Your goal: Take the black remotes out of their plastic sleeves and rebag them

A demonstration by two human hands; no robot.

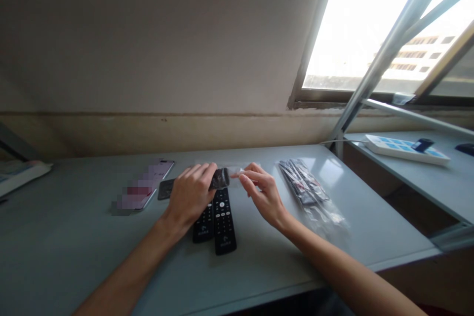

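Note:
My left hand (193, 190) is wrapped over a dark remote control (221, 177) that lies crosswise above the table, its two ends showing on either side of the fingers. A clear plastic bag (235, 172) extends from the remote's right end. With thumb and fingers together, my right hand (261, 188) pinches the edge of this plastic. Below my hands, two more black remotes lie side by side: the right remote (224, 227) and the left remote (203, 224). Their upper ends are partly covered by the held remote and my left hand.
To the right lie several remotes in clear plastic wrapping (305, 182). A phone (151, 185) rests at the left of the table (92, 247). On a second table at the right is a white and blue power strip (407, 149), beyond a metal frame (374, 69).

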